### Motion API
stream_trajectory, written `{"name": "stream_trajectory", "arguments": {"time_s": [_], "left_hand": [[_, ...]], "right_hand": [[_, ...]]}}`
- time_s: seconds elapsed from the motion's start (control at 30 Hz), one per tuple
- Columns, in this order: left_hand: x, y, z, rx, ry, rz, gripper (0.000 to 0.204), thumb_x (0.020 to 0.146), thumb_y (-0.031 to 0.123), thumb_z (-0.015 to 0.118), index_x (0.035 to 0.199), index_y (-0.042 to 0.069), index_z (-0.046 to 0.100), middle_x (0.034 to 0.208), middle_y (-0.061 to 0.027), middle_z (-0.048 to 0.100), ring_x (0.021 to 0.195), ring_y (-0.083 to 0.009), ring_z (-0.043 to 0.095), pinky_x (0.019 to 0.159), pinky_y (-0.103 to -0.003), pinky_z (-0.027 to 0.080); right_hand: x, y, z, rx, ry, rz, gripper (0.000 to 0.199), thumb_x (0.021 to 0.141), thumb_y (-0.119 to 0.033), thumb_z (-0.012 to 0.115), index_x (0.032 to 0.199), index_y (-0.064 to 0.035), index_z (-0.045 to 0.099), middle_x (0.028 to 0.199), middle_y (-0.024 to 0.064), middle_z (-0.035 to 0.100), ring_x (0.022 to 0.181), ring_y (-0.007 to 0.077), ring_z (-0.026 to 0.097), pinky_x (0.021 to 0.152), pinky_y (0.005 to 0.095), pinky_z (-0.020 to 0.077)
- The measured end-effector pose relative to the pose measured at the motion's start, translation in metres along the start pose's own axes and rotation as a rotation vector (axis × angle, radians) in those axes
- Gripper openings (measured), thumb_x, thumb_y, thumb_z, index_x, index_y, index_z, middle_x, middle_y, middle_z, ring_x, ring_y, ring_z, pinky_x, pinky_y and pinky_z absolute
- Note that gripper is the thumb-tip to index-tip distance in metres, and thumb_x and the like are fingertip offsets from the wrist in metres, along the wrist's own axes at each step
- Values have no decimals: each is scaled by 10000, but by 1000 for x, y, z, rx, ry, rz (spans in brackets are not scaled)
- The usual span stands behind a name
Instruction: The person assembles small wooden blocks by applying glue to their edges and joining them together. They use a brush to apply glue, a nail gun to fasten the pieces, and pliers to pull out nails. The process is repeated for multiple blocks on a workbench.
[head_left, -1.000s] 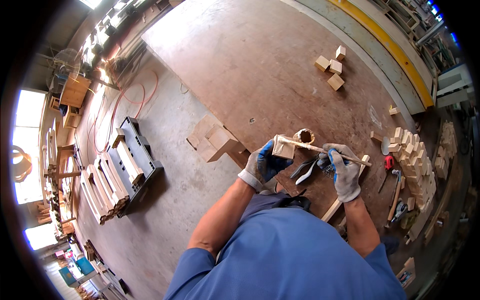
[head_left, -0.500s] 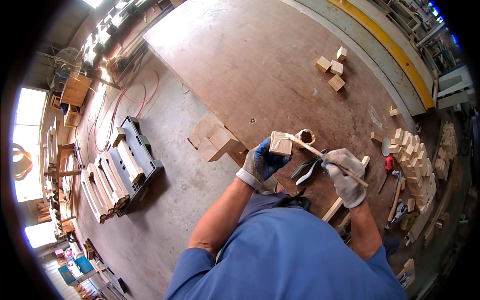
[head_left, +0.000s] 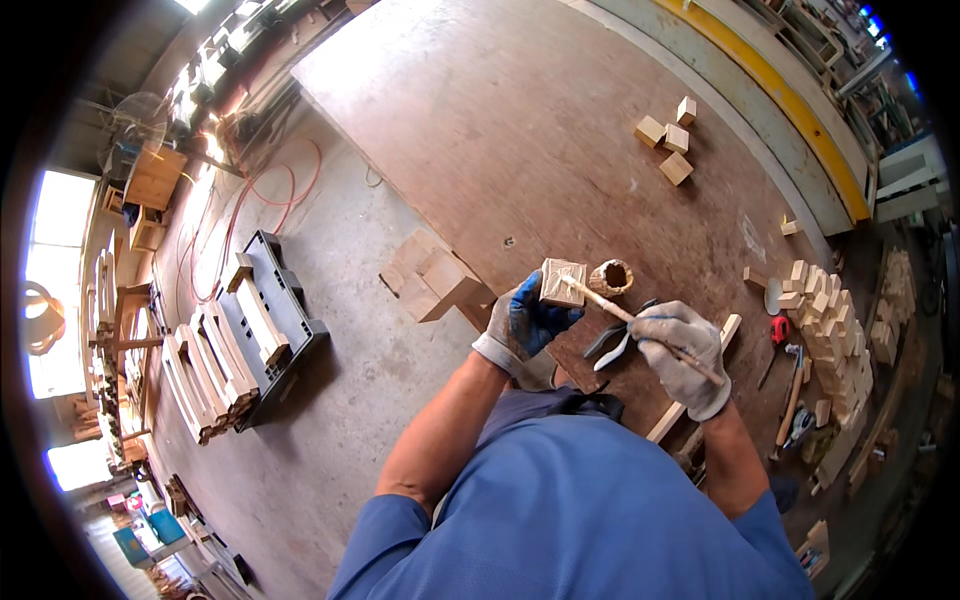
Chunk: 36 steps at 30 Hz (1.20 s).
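My left hand (head_left: 524, 322), in a grey glove with blue fingers, grips a small wooden block (head_left: 563, 284) with its upper face turned up. Wet, streaky glue-like stuff shows on that face. In its grey glove, my right hand (head_left: 684, 352) holds a brush (head_left: 606, 303) with a long wooden handle, its tip touching the block's face. Just beyond the brush stands a round, crusted pot (head_left: 611, 277) on the wooden table (head_left: 480, 150). Pliers (head_left: 612, 343) with pale handles lie between my hands, partly covered by the right glove.
Several wooden blocks (head_left: 676, 168) sit far right on the table. At the right are stacked blocks (head_left: 828, 320), a red tape measure (head_left: 779, 328) and a hammer (head_left: 790, 405). A cardboard box (head_left: 432, 278) stands left of the table. Wooden frames (head_left: 212, 370) rest by a black pallet (head_left: 278, 290) on the floor.
The brush tip has moved from the block's upper edge onto the middle of its face. My right hand has shifted slightly, and the block's face is tipped more into view.
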<state>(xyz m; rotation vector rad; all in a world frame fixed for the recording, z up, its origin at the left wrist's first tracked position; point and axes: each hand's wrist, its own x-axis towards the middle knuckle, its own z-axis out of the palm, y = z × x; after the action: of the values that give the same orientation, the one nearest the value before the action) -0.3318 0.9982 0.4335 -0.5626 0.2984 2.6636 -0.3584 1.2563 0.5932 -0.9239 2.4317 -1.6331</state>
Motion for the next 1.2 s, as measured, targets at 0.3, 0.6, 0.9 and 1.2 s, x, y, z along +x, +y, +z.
{"name": "stream_trajectory", "arguments": {"time_s": [0.3, 0.6, 0.9, 1.2], "left_hand": [[-4, 2, 3, -12, 51, 24, 445, 1098, 397, 536, 1381, 66, 629, 1283, -155, 721, 1116, -329, 725, 962, -523, 618], [-1, 5, -7, -29, -1, 32, 493, 1083, 398, 566, 1442, 61, 585, 1340, -171, 689, 1167, -350, 697, 985, -520, 597], [-19, 3, 9, -28, -119, 13, 616, 1072, 455, 574, 1543, 68, 486, 1435, -197, 623, 1244, -380, 648, 1010, -510, 575], [-79, 15, 38, 236, -77, 129, 863, 976, 511, 712, 1623, 69, 353, 1472, -183, 563, 1334, -357, 583, 1083, -511, 532]], "right_hand": [[6, -8, -4, 0, 24, -12, 180, 853, 57, 697, 1004, -4, 773, 983, 151, 729, 852, 236, 743, 742, 325, 619], [1, -6, -11, 173, 107, 52, 168, 905, 9, 635, 1019, 19, 758, 958, 108, 716, 785, 167, 694, 734, 292, 573], [13, 71, -9, 81, 306, 572, 162, 984, -97, 668, 1063, 4, 767, 811, 21, 713, 694, 82, 646, 625, 263, 520], [24, 174, 29, -118, 84, 553, 154, 949, -155, 691, 997, -41, 783, 868, 112, 773, 760, 186, 715, 742, 365, 578]]}}
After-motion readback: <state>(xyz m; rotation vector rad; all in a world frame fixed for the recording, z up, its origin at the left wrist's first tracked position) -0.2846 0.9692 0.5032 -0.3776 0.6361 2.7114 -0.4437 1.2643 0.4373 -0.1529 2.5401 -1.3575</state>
